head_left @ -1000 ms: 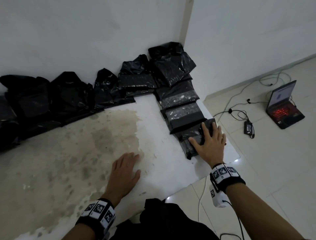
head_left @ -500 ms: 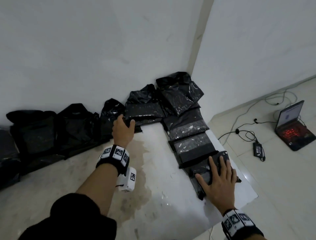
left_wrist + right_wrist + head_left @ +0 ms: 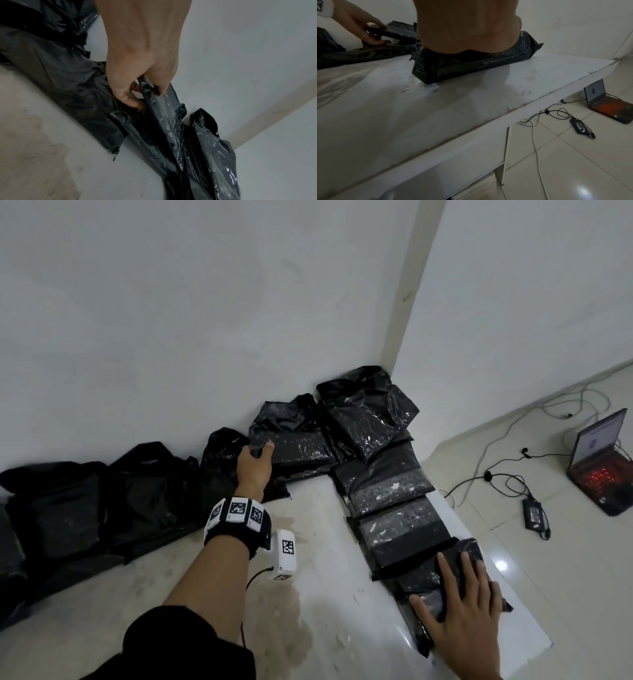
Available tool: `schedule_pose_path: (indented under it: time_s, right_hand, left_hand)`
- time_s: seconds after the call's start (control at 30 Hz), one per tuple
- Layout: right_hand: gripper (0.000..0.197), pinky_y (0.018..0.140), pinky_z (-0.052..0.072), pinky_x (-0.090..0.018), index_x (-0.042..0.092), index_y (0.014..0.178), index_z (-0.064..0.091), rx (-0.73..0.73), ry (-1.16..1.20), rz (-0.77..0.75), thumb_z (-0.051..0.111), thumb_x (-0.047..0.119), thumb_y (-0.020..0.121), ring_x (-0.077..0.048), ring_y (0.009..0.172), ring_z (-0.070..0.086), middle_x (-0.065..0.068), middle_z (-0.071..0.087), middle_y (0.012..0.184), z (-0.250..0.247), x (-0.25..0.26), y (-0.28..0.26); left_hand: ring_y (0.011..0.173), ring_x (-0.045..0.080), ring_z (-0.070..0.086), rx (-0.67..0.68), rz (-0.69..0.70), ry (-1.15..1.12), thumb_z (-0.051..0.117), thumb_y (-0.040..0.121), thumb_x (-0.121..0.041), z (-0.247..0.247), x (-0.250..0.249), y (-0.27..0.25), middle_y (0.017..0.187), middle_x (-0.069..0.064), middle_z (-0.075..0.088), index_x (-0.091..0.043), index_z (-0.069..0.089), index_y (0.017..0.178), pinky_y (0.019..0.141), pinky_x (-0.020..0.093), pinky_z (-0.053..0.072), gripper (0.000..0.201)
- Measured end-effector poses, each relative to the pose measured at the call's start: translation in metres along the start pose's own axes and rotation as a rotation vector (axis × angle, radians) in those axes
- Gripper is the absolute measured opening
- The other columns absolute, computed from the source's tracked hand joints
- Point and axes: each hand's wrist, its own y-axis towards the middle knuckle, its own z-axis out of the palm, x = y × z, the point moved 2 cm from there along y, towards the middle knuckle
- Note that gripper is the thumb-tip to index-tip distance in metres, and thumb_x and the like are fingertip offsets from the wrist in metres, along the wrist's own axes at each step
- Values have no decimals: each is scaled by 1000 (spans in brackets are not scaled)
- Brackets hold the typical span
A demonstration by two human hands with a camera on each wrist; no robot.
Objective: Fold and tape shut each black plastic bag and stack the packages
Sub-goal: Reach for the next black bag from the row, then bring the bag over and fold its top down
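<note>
Against the back wall of the stained white worktop point(image 3: 342, 611), the left hand point(image 3: 252, 470) pinches the near end of a flat, glossy black plastic bag point(image 3: 294, 446), its long axis running along the wall. At the worktop's right edge, the right hand point(image 3: 466, 611) lies flat, fingers spread, on a taped black package point(image 3: 428, 580), nearest of an overlapping row reaching to the back corner.
</note>
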Motion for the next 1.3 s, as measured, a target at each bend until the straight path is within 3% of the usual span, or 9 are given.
schedule_pose_path:
  time_s: [0.13,0.27,0.37,0.53,0.7,0.87,1.03,1.13,1.3]
  right_hand:
    - [95,118,20,-61,17,148,51,27,-12,13,22,85,88,-42,149,28,-20,35,159,-3,1,0]
    - [96,119,17,-61,19,152,46,65,-6,14,21,85,87,-42,149,25,-20,33,159,-4,1,-2]
    - [95,119,16,-61,19,152,44,65,21,23,27,84,85,-42,150,24,-21,32,159,-6,1,-2]
    - [96,120,13,-63,24,156,36,79,71,24,38,82,80,-38,152,17,-20,25,163,-6,-3,-2]
    - [89,119,13,-61,25,155,38,37,134,3,49,74,82,-39,151,18,-21,26,162,-18,5,1]
    - [59,98,44,-50,15,129,68,54,328,-441,47,61,97,-35,115,55,-13,60,122,-26,77,-2]
    - [47,97,46,-45,28,138,59,505,251,-908,64,42,94,-32,123,51,-11,46,146,8,184,-41]
    - [35,99,47,-49,20,126,66,610,89,-959,68,32,93,-35,129,45,-12,43,149,18,207,-36]
    - [12,83,51,-43,13,101,73,598,198,-973,68,21,95,-29,102,57,-7,63,116,12,202,-14]
  left_hand:
    - [96,15,64,25,17,-214,64,98,-25,-29,10,-36,116,8,62,-10,57,117,78,31,59,26]
    - [104,22,66,33,40,-102,69,90,-47,-77,46,-99,113,6,67,-15,62,113,91,46,57,40]
    - [105,20,67,59,11,-91,62,99,-30,-108,86,-164,115,5,67,-15,61,122,86,41,58,28]
    - [99,14,67,81,-105,-36,62,98,-31,-151,152,-258,108,-7,68,-23,61,119,79,27,56,22]
    - [103,15,68,59,-229,-68,66,96,-28,-174,213,-306,111,-6,71,-26,66,112,88,35,56,16]
    - [99,2,62,108,-186,33,65,97,-30,-181,219,-311,112,-9,66,-19,61,125,75,13,50,30]
    - [95,1,61,105,-151,62,65,98,-28,-180,218,-309,104,-14,64,-20,61,118,69,10,48,22]
    - [94,0,60,125,-142,48,63,99,-28,-181,217,-310,104,-18,61,-24,58,116,68,10,50,18]
    - [95,-1,60,115,-144,20,62,99,-28,-181,222,-309,106,-16,62,-21,58,119,70,8,48,21]
